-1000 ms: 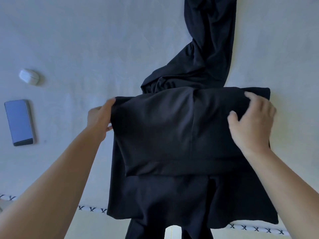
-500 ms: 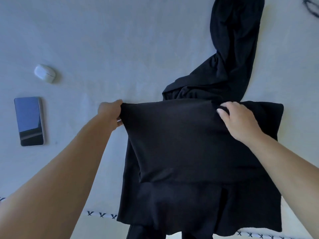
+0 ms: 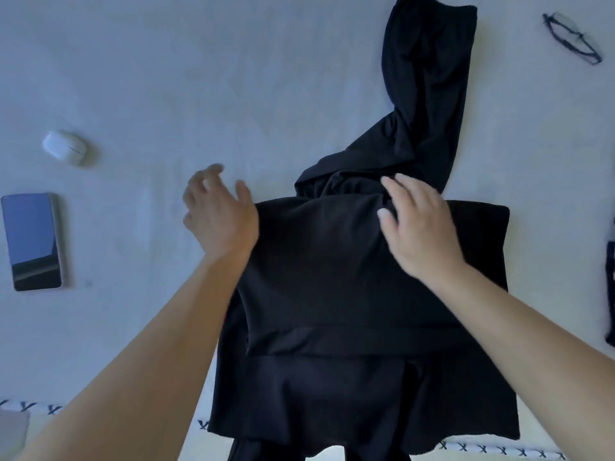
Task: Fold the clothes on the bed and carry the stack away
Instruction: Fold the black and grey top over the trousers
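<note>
A black garment lies on the pale bed sheet, its lower part folded up into a wide band, with one long section stretching away toward the top of the view. My left hand hovers at the fold's left corner with fingers spread, blurred, holding nothing. My right hand lies flat with straight fingers on the fold's upper edge, near the bunched cloth. The garment's bottom hangs over the bed's near edge.
A phone lies at the left, with a white earbud case above it. Black glasses lie at the top right. Another dark cloth shows at the right edge. A patterned trim marks the bed's near edge.
My left hand has let go of the fold's left corner and opened. My right hand has flattened on the cloth and shifted slightly up. The folded band now lies flat.
</note>
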